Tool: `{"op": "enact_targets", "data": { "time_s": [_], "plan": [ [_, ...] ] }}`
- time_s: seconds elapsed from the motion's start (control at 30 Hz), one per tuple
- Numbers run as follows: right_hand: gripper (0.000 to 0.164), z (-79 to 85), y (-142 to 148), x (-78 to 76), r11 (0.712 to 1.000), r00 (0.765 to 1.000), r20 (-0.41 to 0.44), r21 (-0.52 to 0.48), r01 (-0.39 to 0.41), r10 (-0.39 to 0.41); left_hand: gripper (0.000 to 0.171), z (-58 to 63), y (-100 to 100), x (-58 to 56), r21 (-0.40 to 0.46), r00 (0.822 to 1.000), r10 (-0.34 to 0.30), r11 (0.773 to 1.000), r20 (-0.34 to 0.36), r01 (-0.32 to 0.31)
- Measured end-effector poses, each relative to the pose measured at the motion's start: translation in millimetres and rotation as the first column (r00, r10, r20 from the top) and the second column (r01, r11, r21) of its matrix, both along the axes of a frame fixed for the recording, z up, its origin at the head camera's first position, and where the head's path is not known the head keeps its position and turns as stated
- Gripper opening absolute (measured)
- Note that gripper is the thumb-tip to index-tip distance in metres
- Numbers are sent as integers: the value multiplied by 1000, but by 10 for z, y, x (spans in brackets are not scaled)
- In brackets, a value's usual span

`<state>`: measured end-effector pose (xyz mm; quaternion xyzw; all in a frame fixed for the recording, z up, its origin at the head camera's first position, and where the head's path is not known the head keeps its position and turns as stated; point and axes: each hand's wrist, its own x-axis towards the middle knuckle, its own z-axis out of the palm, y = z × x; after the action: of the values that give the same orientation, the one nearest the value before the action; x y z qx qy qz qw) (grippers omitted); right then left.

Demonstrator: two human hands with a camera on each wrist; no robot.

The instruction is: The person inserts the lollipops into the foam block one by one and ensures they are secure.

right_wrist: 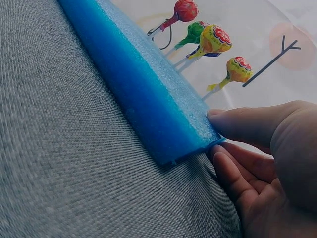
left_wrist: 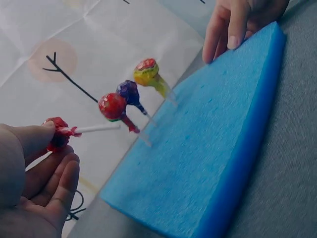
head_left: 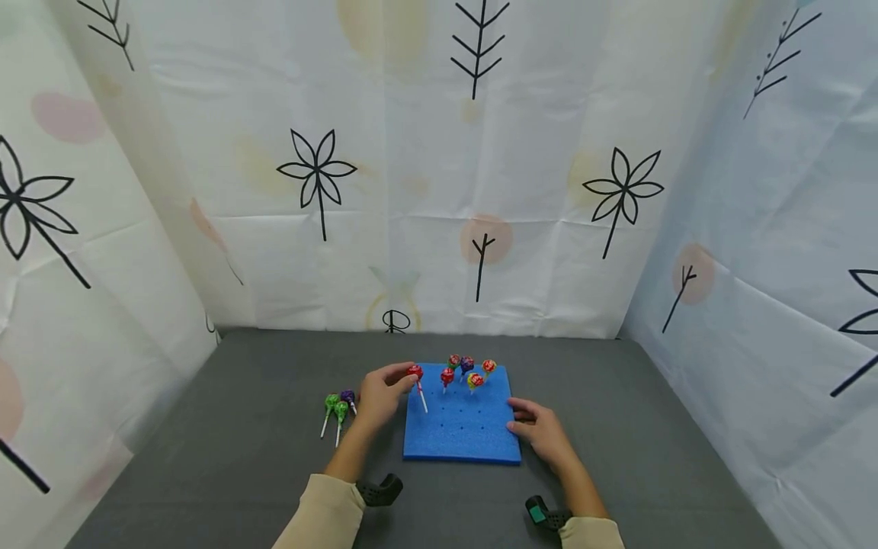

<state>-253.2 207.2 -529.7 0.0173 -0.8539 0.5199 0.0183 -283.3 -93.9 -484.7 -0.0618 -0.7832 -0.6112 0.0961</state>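
Note:
A red-wrapped lollipop (left_wrist: 58, 135) is pinched by its candy end between the thumb and fingers of my left hand (head_left: 379, 395). Its white stick points down over the left part of the blue foam board (head_left: 456, 442), which has rows of small holes. Several lollipops stand upright toward the board's back, among them a red one (head_left: 447, 375), a purple one (head_left: 467, 364) and a yellow-and-red one (head_left: 475, 380). My right hand (head_left: 543, 433) rests at the board's right edge, thumb and fingertips against it in the right wrist view.
Left of the board, two green lollipops (head_left: 341, 412) and a purple lollipop (head_left: 348, 396) lie together on the grey tabletop (head_left: 261, 427). Patterned white sheeting (head_left: 425, 168) hangs behind the table and on both sides.

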Motion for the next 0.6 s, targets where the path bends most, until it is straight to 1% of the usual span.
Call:
{"op": "enact_targets", "data": {
  "time_s": [0.07,0.17,0.2,0.23,0.27,0.4,0.5,0.6],
  "plan": [
    [41,2,-1,-1,1000,1000,5,-1,3,-3,29,-13,53,15,43,1000,5,999,10,-6],
    [41,6,4,-2,1000,1000,5,-4,5,-5,28,-28,142,43,83,999,40,996,7,-40],
    [41,6,6,-2,1000,1000,5,-7,5,-5,28,-38,173,49,96,998,57,994,-1,-57],
    [41,3,10,-2,1000,1000,-1,-4,3,-3,27,-81,197,37,105,997,78,992,-10,-77],
    [41,3,11,-3,1000,1000,-2,-5,4,-4,26,-97,224,41,110,995,101,989,-21,-98],
    [40,1,13,-4,1000,1000,-3,-3,6,-6,24,-140,324,72,128,981,173,979,-93,-160],
    [40,-2,10,-4,1000,1000,-2,1,8,-8,24,-170,379,79,132,970,207,973,-130,-190],
    [40,-4,6,-2,1000,1000,-4,1,3,-3,25,-202,410,80,130,964,227,969,-137,-209]
  ]
}}
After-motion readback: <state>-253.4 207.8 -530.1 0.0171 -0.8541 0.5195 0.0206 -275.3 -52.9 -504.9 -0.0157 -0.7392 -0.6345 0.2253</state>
